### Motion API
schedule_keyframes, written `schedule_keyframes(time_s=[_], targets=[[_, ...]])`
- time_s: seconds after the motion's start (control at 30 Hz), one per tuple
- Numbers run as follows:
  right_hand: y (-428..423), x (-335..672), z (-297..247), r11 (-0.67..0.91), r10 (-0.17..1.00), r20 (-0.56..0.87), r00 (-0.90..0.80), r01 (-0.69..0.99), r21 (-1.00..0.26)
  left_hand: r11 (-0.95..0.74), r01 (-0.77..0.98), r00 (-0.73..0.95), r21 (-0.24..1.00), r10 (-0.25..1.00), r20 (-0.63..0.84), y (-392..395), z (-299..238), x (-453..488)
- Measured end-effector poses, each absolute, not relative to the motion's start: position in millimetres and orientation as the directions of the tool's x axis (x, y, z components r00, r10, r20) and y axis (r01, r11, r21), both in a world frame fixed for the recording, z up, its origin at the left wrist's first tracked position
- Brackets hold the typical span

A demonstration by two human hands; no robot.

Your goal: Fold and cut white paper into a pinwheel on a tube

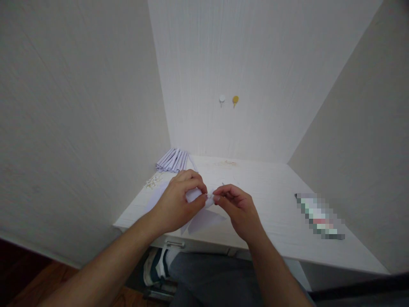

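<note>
Nearest, at the bottom, is a leg in grey trousers [214, 275], with a white and dark green shoe [155, 266] to its left. Above them runs the front of the white table [271, 200], where a drawer handle [174, 244] shows. Paper sheets [206, 221] lie near the table's front edge, just below the hands.

The left hand [180, 198] has its thumb and forefinger curled around a piece of white paper [193, 195], their tips clamped at its right end. The right hand [238, 209] meets it there, thumb and fingertips pinched on the same paper; the detail between the two hands is too small to tell.

To the right, well apart from the hands, lies a long thing [321, 217] too blurred to name. Small white bits [154, 181] are scattered beyond the left forearm, by the side wall. Behind them sits a fanned row of paper rolls [173, 160]. Farthest, a white hook [221, 99] and a yellow hook [235, 99] are fixed side by side on the back wall [252, 59].
</note>
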State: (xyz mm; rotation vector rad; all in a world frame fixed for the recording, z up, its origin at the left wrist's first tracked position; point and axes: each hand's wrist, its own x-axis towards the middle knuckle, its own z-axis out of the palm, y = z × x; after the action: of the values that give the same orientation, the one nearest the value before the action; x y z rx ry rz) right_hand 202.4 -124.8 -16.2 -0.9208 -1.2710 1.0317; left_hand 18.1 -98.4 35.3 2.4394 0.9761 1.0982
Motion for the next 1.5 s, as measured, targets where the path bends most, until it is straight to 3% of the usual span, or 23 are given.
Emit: schedule_keyframes(time_s=[0.33, 0.67, 0.9, 1.3, 1.5], targets=[[-124.2, 202.2, -19.3, 0.329, 0.944, 0.33, 0.021, 0.048, -0.943, -0.747, 0.471, 0.51, 0.469, 0.665, 0.546, -95.8, 28.8, 16.3], [-123.2, 200.1, -20.3, 0.338, 0.94, 0.34, 0.015, 0.086, -0.937, -0.764, 0.483, 0.532, 0.427, 0.644, 0.551, -93.5, 26.5, 19.3], [-127.0, 204.0, -14.3, 0.384, 0.908, 0.408, 0.1, 0.197, -0.902, -0.765, 0.501, 0.497, 0.405, 0.638, 0.588, -93.2, 26.1, 19.4], [-126.2, 201.3, -13.5, 0.237, 0.971, 0.235, 0.046, -0.032, -0.971, -0.743, 0.494, 0.478, 0.452, 0.666, 0.572, -95.4, 25.0, 21.9], [-125.3, 202.5, -17.7, 0.246, 0.967, 0.247, 0.058, 0.022, -0.969, -0.757, 0.536, 0.507, 0.374, 0.643, 0.575, -97.2, 22.9, 21.7]])
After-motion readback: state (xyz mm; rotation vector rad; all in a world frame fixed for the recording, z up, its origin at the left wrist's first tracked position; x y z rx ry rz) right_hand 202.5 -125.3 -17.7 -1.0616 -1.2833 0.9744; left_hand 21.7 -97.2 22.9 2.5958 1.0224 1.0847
